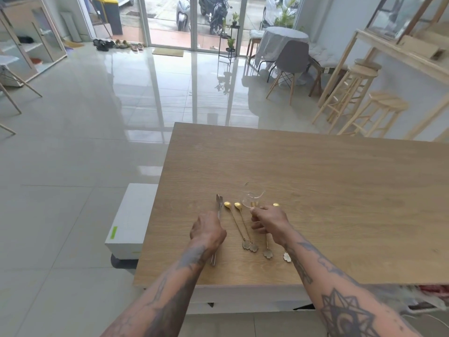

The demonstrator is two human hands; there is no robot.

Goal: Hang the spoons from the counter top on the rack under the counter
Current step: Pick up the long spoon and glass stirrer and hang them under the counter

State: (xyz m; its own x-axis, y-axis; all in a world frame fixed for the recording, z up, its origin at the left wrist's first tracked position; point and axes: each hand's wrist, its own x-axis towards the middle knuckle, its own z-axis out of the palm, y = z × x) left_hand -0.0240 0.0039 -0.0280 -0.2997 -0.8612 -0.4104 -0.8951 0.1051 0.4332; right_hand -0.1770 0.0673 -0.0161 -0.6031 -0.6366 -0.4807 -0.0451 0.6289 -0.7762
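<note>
Several thin gold spoons with flower-shaped handle ends lie side by side on the wooden counter top; two of them lie between my hands. A silver utensil lies at the left, and my left hand rests over its handle. My right hand is closed around the base of a clear glass that is tilted just above the spoons. Another spoon runs under my right hand, and one flower end shows by my right wrist. The rack under the counter is hidden.
A white box stands on the floor by the counter's left edge. Wooden stools and a high bench are at the far right, a draped table with a grey chair farther back. Tiled floor lies to the left.
</note>
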